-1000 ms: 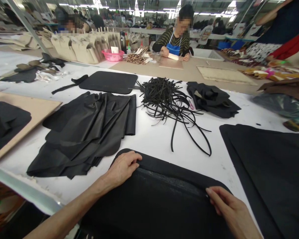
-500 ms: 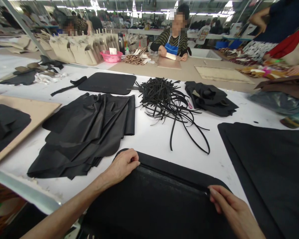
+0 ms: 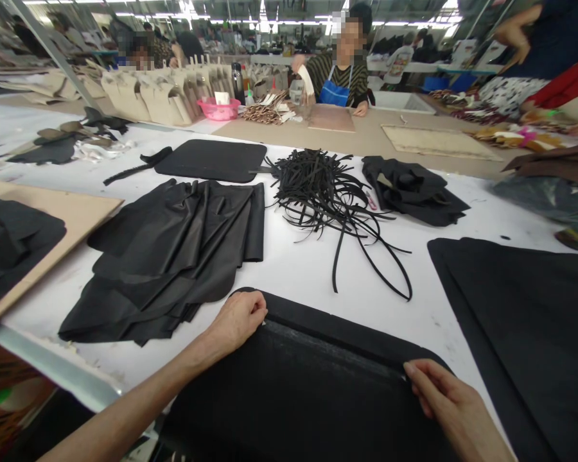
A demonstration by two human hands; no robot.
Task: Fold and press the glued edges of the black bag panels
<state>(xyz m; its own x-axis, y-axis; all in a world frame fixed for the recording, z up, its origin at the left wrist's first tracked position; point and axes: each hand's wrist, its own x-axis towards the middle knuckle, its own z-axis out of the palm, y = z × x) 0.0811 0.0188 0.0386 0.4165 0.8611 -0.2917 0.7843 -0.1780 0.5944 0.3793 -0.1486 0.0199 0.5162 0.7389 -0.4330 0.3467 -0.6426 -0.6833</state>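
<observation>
In front of me lies a large black panel [image 3: 308,404] with rounded corners and a greyish, shiny band near its far edge. Along that band runs a narrow black strip [image 3: 337,346], hard to tell from the panel. My left hand [image 3: 243,317] pinches at its left end, fingers closed, by the panel's far left corner. At the right end, my right hand [image 3: 440,388] is closed with thumb and forefinger pinched together. Tiny white bits show beside both pinches. Beyond the panel lies a tangled heap of thin black strips [image 3: 308,176].
Draped black leather pieces [image 3: 173,256] lie to the left, beside a tan board [image 3: 84,215]. Large black sheets [image 3: 525,321] occupy the right side. Farther back are a flat black panel [image 3: 212,160], folded black pieces [image 3: 414,189] and a pink basket [image 3: 219,111]. A co-worker [image 3: 341,77] sits opposite.
The view has shifted slightly, with the table contents appearing a little further right. Both my hands keep their pinches, almost still. The co-worker opposite has raised a pale piece with one hand.
</observation>
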